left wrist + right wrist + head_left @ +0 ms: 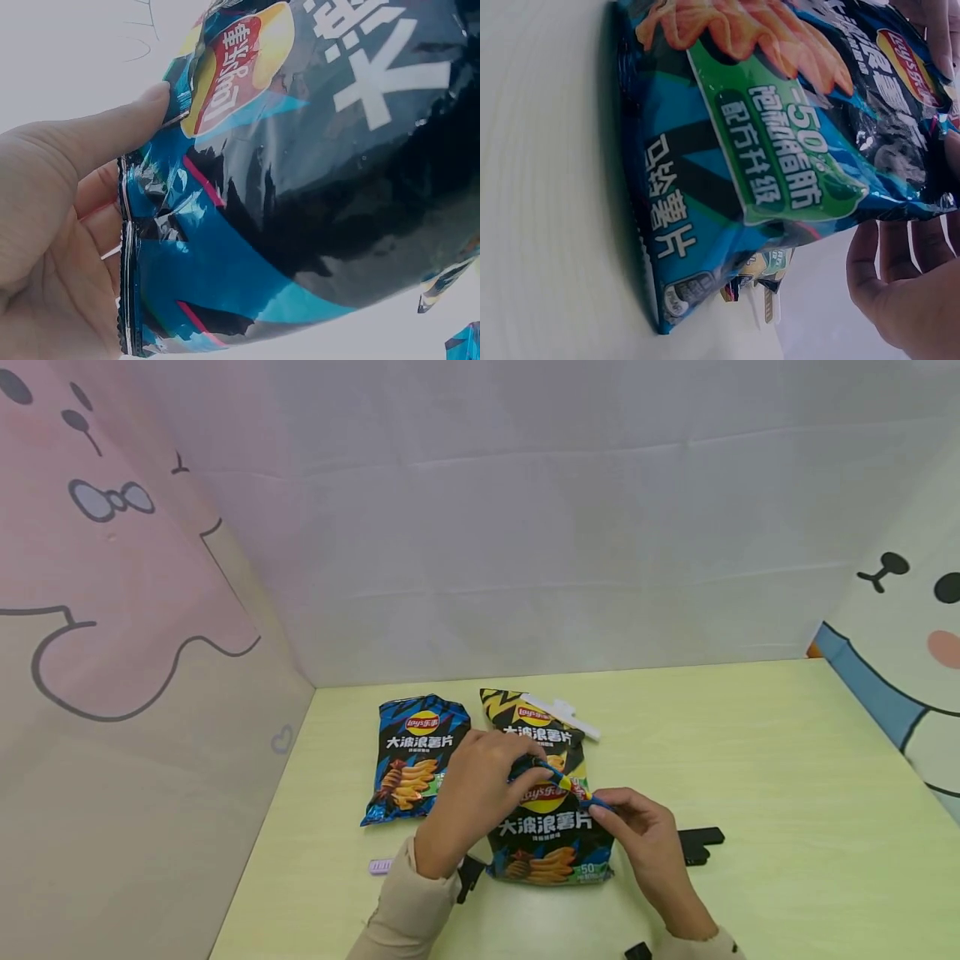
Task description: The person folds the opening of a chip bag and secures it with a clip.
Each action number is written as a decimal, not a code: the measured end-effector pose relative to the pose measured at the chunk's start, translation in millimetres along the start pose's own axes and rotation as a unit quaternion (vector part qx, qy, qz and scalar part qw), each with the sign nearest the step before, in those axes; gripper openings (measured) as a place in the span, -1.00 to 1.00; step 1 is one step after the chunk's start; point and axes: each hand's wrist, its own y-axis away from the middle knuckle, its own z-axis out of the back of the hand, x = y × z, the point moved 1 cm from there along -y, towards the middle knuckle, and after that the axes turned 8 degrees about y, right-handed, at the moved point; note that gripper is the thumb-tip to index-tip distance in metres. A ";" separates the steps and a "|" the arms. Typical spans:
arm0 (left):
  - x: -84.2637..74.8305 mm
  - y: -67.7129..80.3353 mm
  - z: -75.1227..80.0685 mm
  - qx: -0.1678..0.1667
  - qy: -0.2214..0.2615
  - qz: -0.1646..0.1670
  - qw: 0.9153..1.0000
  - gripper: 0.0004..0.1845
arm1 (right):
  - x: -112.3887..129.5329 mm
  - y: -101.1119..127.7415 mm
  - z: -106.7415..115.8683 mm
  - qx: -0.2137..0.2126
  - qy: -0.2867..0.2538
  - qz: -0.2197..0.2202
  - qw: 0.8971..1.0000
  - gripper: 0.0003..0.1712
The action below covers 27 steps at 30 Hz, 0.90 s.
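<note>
Both hands, left hand (468, 797) and right hand (641, 835), pinch the top edge of the nearest chip bag (547, 835) between them.

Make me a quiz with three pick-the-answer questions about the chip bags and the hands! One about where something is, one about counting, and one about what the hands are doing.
1. Where does the white clip lie?
A. at the top of the yellow-topped bag
B. under the table
C. on the pink wall

2. How many chip bags show in the head view?
A. one
B. three
C. five

3. What are the hands doing with the front bag?
A. lying flat beside it
B. both pinching its top edge
C. holding it upside down in the air

Answers:
1. A: the clip sits across that bag's top right corner.
2. B: the blue bag, the yellow-topped bag and the front bag.
3. B: the left hand and the right hand each grip the top seam, and the bag's bottom rests on the table.
</note>
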 end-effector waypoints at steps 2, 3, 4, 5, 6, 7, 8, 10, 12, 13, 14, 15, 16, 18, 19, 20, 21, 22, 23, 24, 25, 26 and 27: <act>0.2 0.4 0.3 -0.004 -0.002 -0.002 1.000 -0.81 | -0.4 -0.4 0.4 -0.005 0.004 -0.002 1.000 -0.90; 0.5 0.5 0.1 -0.005 -0.004 -0.003 1.000 -0.81 | -0.7 -0.6 0.8 -0.007 0.007 -0.004 1.000 -0.91; 0.8 0.7 0.1 -0.006 -0.005 -0.004 1.000 -0.81 | -0.9 -0.8 1.2 -0.008 0.011 -0.006 1.000 -0.92; 1.1 1.1 -0.2 -0.008 -0.006 -0.005 1.000 -0.81 | -1.0 -0.9 1.8 -0.006 0.016 -0.008 1.000 -0.92; 1.4 1.3 -0.4 -0.009 -0.007 -0.006 1.000 -0.82 | -1.1 -1.0 2.2 -0.003 0.021 -0.010 1.000 -0.90; 1.8 1.6 -0.7 -0.010 -0.007 -0.006 1.000 -0.82 | -0.9 -1.1 2.7 0.001 0.029 -0.011 1.000 -0.88; 2.1 2.0 -1.0 -0.011 -0.007 -0.005 1.000 -0.82 | -0.7 -1.2 3.1 0.004 0.036 -0.012 0.999 -0.86; 2.7 2.8 -1.6 -0.013 -0.006 -0.003 1.000 -0.83 | 0.4 -1.2 3.3 0.007 0.045 -0.012 0.999 -0.82; 2.7 3.5 -1.9 -0.015 -0.003 -0.002 1.000 -0.84 | 1.7 -0.8 3.0 0.007 0.047 -0.010 0.999 -0.81; 2.5 3.8 -2.0 -0.016 0.000 -0.001 1.000 -0.84 | 2.4 -0.3 2.9 0.005 0.045 -0.012 0.999 -0.82; 2.3 4.0 -2.1 -0.016 0.001 -0.002 1.000 -0.84 | 2.9 0.2 2.7 0.003 0.040 -0.014 0.999 -0.82; 1.9 4.2 -2.1 -0.017 0.002 -0.003 1.000 -0.85 | 3.5 0.8 2.5 0.001 0.038 -0.015 0.999 -0.82; 1.6 4.4 -2.1 -0.019 0.002 -0.004 1.000 -0.85 | 4.0 1.5 2.4 -0.001 0.038 -0.018 0.999 -0.81; 1.2 4.6 -2.2 -0.022 0.002 -0.005 1.000 -0.86 | 5.0 2.9 3.0 -0.006 0.046 -0.029 0.999 -0.77; 1.3 4.7 -2.4 -0.024 0.000 -0.007 1.000 -0.86 | 5.5 3.4 3.8 -0.009 0.055 -0.036 0.998 -0.75; 1.4 4.9 -2.5 -0.026 0.000 -0.007 1.000 -0.86 | 5.9 4.0 5.0 -0.012 0.065 -0.046 0.997 -0.72; 1.4 5.0 -2.6 -0.028 0.000 -0.008 1.000 -0.86 | 5.9 4.4 6.6 -0.016 0.077 -0.056 0.995 -0.69; 1.5 5.1 -2.8 -0.029 0.000 -0.009 1.000 -0.86 | 6.2 4.9 8.6 -0.021 0.088 -0.067 0.994 -0.66; 1.6 5.2 -2.9 -0.029 0.000 -0.009 1.000 -0.87 | 6.2 5.5 10.9 -0.025 0.097 -0.080 0.992 -0.64; 1.7 5.4 -3.0 -0.029 0.001 -0.010 1.000 -0.87 | 5.9 6.0 13.4 -0.027 0.107 -0.093 0.990 -0.62; 1.6 5.6 -3.0 -0.029 0.002 -0.010 1.000 -0.86 | 5.7 6.3 16.0 -0.030 0.114 -0.103 0.988 -0.60; 1.7 5.7 -2.9 -0.029 0.003 -0.010 1.000 -0.86 | 5.3 6.7 18.8 -0.032 0.122 -0.114 0.985 -0.58; 1.8 5.7 -3.0 -0.028 0.003 -0.011 1.000 -0.86 | 4.9 7.3 21.5 -0.032 0.132 -0.124 0.983 -0.57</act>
